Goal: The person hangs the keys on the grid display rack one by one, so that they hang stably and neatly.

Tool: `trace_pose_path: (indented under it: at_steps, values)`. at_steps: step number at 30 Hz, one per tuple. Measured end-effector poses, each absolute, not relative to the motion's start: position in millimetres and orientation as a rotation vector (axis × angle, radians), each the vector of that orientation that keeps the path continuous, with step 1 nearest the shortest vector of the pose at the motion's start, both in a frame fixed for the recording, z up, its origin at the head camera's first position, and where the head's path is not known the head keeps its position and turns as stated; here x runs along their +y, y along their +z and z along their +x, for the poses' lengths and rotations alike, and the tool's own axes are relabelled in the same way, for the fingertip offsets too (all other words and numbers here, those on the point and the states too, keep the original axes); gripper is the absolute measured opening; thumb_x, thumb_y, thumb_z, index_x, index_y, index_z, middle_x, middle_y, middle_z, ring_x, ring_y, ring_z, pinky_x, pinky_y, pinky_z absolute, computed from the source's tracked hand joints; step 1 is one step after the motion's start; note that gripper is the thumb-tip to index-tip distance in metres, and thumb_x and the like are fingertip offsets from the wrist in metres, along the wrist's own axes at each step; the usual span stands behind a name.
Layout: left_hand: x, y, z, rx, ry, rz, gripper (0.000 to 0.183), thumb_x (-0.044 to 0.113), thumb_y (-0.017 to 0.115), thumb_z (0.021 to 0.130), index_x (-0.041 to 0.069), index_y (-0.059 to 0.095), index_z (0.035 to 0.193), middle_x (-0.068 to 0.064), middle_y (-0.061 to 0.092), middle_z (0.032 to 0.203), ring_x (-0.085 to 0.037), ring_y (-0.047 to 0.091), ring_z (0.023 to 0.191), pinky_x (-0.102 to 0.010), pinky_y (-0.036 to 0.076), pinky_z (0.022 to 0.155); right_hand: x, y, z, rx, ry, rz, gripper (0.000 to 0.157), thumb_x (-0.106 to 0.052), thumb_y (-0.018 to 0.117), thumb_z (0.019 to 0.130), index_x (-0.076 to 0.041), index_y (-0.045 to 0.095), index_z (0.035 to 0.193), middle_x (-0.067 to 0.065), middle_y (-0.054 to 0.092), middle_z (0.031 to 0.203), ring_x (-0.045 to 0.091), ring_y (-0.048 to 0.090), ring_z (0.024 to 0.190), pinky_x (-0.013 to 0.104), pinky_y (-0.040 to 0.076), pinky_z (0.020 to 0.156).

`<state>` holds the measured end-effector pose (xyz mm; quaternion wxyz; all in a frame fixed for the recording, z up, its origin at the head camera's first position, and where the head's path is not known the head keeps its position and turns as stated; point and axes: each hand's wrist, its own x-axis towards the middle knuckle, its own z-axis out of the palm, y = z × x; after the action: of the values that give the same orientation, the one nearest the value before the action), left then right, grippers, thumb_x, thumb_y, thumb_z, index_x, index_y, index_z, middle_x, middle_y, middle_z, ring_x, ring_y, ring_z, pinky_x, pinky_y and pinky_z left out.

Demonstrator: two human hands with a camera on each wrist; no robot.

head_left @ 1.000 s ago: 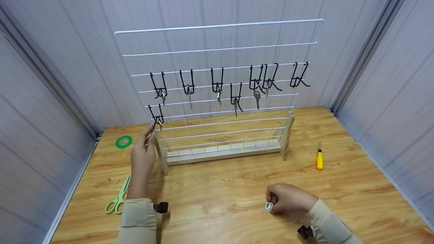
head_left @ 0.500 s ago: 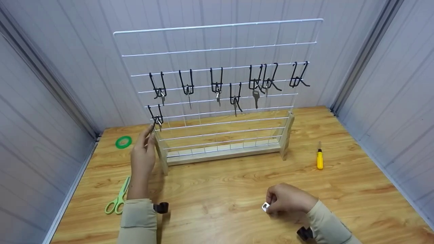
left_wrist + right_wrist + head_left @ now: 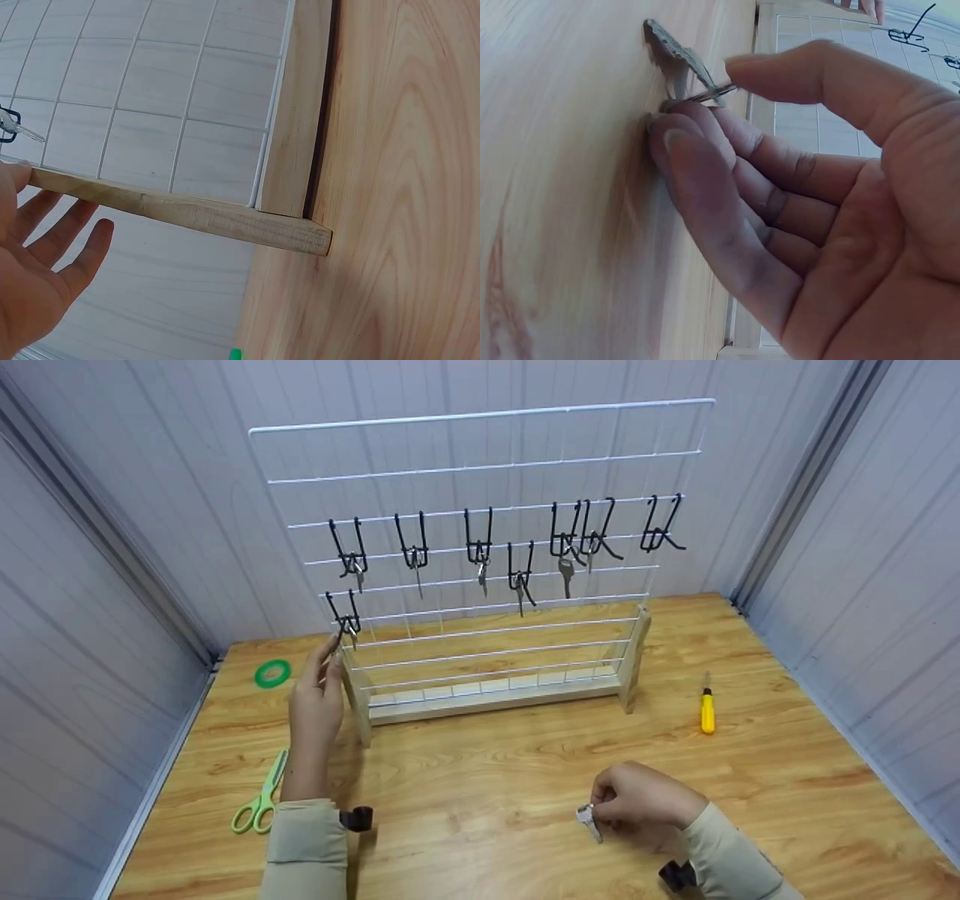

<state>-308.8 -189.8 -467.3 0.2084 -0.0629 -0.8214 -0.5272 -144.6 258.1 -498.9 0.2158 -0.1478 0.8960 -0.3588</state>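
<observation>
At the rack's left end my left hand (image 3: 316, 709) holds the wooden upright (image 3: 187, 210), thumb on one side and fingers on the other. The white wire rack (image 3: 480, 418) stands on a wooden base and bears several black hooks (image 3: 347, 619). Silver keys (image 3: 567, 577) hang from most of these; the far right hook (image 3: 658, 538) shows none. Low over the table in front, my right hand (image 3: 641, 796) pinches a silver key (image 3: 591, 823) by its ring end between thumb and finger. In the right wrist view the key's toothed blade (image 3: 667, 43) points away from the fingers, close to the wood.
Green-handled scissors (image 3: 259, 808) lie beside my left forearm, with a green tape roll (image 3: 273, 673) farther back. To the right of the rack lies a yellow screwdriver (image 3: 707, 714). Pale panel walls (image 3: 112, 547) enclose the wooden table (image 3: 465, 780).
In my right hand the key has turned, so its blade now shows pointing down toward the table where only its head showed before. My left hand stays at the upright.
</observation>
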Motion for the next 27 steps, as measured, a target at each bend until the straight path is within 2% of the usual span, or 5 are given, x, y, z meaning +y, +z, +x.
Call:
trace_pose_path:
  at_steps: [5,10,17,24,27]
  values:
    - [-189.3,-467.5,-308.8,-2.303,-1.436,-0.167,0.044,0.031,0.049,0.115,0.018,0.055,0.157,-0.010,0.058,0.160,-0.040,0.062,0.141,-0.058,0.056,0.113,258.2,-499.9,-143.9,2.475,-1.056,-0.418,0.017,-0.012,0.072,0.098,-0.002,0.075,0.085,0.007,0.073,0.072,0.009,0.061,0.062,0.017,0.050,0.053]
    - [-189.1,-467.5,-309.2,-2.295,-1.454,-0.168,0.044,0.029,0.049,0.115,0.016,0.055,0.156,-0.009,0.057,0.161,-0.041,0.062,0.141,-0.058,0.056,0.114,258.4,-500.3,-144.7,2.497,-1.061,-0.427,0.015,-0.012,0.071,0.099,-0.004,0.075,0.088,0.007,0.075,0.074,0.009,0.064,0.064,0.017,0.051,0.054]
    - [-188.7,-467.4,-308.9,-2.297,-1.456,-0.160,0.044,0.031,0.049,0.115,0.018,0.055,0.156,-0.008,0.056,0.162,-0.040,0.061,0.142,-0.057,0.056,0.114,258.9,-498.1,-147.3,2.529,-1.128,-0.467,0.014,-0.017,0.071,0.102,-0.006,0.077,0.098,0.009,0.080,0.087,0.007,0.068,0.072,0.017,0.053,0.059]
    - [-189.1,-468.1,-308.7,-2.303,-1.454,-0.145,0.043,0.032,0.049,0.115,0.019,0.055,0.156,-0.007,0.056,0.162,-0.039,0.062,0.142,-0.057,0.056,0.114,258.7,-495.2,-147.1,2.606,-1.195,-0.519,0.016,-0.024,0.071,0.104,-0.011,0.079,0.105,0.007,0.081,0.098,-0.002,0.067,0.082,0.017,0.057,0.072]
    - [-189.1,-468.3,-308.1,-2.299,-1.454,-0.149,0.043,0.032,0.049,0.115,0.019,0.055,0.156,-0.007,0.056,0.162,-0.040,0.062,0.141,-0.057,0.057,0.113,258.2,-493.0,-145.7,2.645,-1.221,-0.505,0.015,-0.027,0.072,0.105,-0.014,0.079,0.107,0.005,0.082,0.105,-0.001,0.070,0.089,0.018,0.059,0.077]
